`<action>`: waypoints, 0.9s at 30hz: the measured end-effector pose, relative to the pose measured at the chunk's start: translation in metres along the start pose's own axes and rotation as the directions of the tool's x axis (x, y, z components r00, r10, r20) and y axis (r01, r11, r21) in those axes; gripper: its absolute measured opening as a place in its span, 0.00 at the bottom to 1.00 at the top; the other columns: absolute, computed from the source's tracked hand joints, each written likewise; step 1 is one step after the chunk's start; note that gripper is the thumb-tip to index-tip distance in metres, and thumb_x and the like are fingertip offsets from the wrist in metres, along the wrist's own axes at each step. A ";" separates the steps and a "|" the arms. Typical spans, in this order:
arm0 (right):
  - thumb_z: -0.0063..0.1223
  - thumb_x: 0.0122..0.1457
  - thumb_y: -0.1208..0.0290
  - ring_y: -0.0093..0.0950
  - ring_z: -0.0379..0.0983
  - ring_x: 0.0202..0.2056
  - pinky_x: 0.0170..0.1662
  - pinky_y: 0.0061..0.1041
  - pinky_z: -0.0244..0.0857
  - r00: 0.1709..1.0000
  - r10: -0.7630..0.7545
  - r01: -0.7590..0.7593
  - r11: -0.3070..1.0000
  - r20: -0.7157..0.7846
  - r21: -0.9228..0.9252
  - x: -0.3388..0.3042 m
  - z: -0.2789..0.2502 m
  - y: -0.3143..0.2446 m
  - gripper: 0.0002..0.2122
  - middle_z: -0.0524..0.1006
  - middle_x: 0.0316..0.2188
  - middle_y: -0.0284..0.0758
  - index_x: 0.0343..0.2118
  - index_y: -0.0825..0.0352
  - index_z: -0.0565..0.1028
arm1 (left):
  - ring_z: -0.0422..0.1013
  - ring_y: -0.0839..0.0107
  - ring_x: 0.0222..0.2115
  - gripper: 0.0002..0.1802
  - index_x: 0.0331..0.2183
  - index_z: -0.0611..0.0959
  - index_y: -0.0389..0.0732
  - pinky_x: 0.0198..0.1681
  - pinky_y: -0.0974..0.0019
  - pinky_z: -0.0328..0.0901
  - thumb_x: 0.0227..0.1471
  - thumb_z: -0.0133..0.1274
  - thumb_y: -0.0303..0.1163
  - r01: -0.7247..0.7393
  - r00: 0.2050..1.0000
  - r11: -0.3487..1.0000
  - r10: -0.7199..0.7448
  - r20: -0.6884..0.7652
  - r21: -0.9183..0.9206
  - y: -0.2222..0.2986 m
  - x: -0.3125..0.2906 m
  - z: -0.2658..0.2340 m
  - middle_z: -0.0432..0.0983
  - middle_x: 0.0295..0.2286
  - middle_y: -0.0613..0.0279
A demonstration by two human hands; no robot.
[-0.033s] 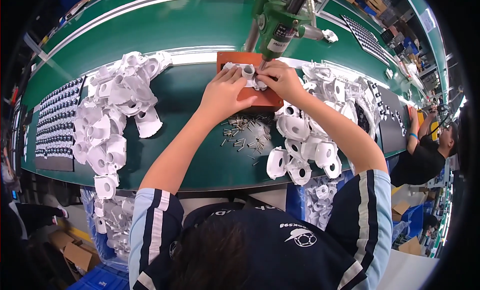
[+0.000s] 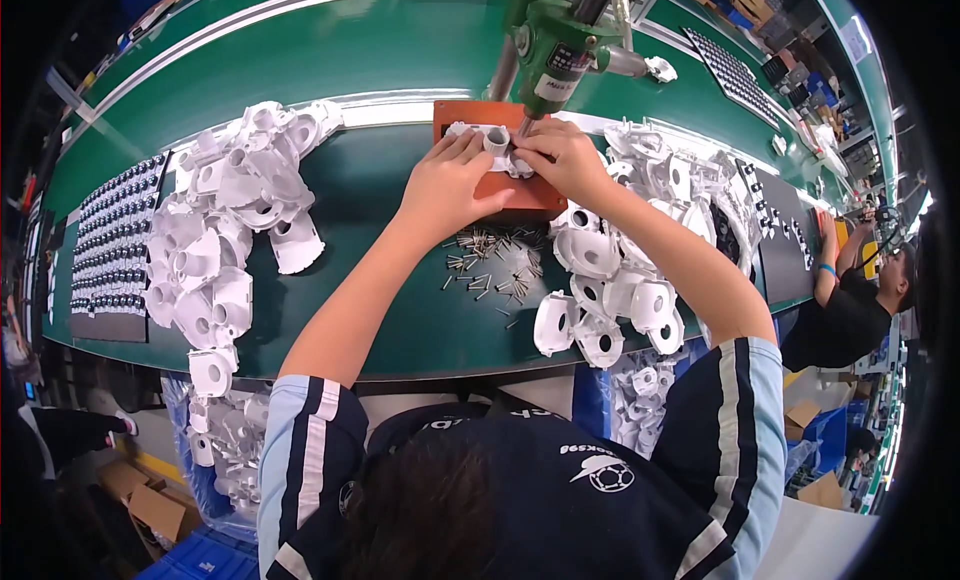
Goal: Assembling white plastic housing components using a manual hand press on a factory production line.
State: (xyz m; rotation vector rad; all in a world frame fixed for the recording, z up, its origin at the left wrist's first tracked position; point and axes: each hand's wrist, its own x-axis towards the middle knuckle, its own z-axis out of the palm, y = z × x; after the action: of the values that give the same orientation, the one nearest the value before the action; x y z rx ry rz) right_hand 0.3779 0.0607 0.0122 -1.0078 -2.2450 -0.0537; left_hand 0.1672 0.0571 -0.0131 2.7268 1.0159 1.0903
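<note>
A white plastic housing (image 2: 497, 141) with a round collar sits on the orange-red fixture block (image 2: 530, 198) under the green press (image 2: 556, 65). My left hand (image 2: 456, 182) lies over the housing's left side, its fingers stretched out and its thumb apart, low over the block. At the right side, close to the press's metal tip, the fingers of my right hand (image 2: 560, 158) are pinched together. What they hold, if anything, is hidden. Just in front of the block lies a loose heap of small metal pins (image 2: 490, 263).
White plastic housings are piled at the left (image 2: 235, 195) and at the right (image 2: 610, 255). A dark tray (image 2: 120, 240) carries rows of small black-and-white parts at the far left. Blue-lined bins (image 2: 235, 450) stand below the bench edge. Another person (image 2: 850, 305) works at far right.
</note>
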 end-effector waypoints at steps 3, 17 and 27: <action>0.55 0.49 0.69 0.33 0.72 0.38 0.43 0.31 0.62 0.995 -0.047 0.057 0.990 0.084 -0.126 -0.005 -0.001 -0.008 0.10 0.77 0.34 0.37 0.33 0.67 0.78 | 0.67 0.57 0.47 0.21 0.33 0.77 0.38 0.51 0.57 0.62 0.40 0.59 0.44 0.018 1.000 1.000 -0.018 -0.021 -0.001 -0.001 0.001 0.003 0.72 0.42 0.55; 0.52 0.40 0.74 0.36 0.71 0.36 0.41 0.33 0.66 0.767 -0.012 0.120 0.985 0.642 -0.126 -0.012 -0.038 -0.083 0.07 0.75 0.28 0.38 0.25 0.68 0.75 | 0.67 0.59 0.48 0.26 0.38 0.78 0.38 0.53 0.58 0.60 0.42 0.57 0.49 0.018 1.000 0.999 -0.019 0.023 0.031 -0.001 0.000 0.002 0.73 0.43 0.52; 0.55 0.39 0.74 0.35 0.76 0.26 0.26 0.31 0.70 0.522 -0.062 0.307 0.944 0.851 -0.120 -0.039 0.016 -0.073 0.03 0.77 0.22 0.39 0.19 0.66 0.77 | 0.66 0.51 0.47 0.22 0.30 0.76 0.37 0.49 0.55 0.63 0.40 0.59 0.46 0.041 0.999 0.998 -0.042 -0.020 -0.041 0.003 0.002 0.000 0.70 0.45 0.47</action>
State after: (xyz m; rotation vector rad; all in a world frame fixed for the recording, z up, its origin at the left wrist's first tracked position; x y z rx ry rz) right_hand 0.3384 -0.0109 -0.0070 -1.0424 -3.3319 0.0727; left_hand 0.1697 0.0560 -0.0109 2.6563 1.0359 1.1221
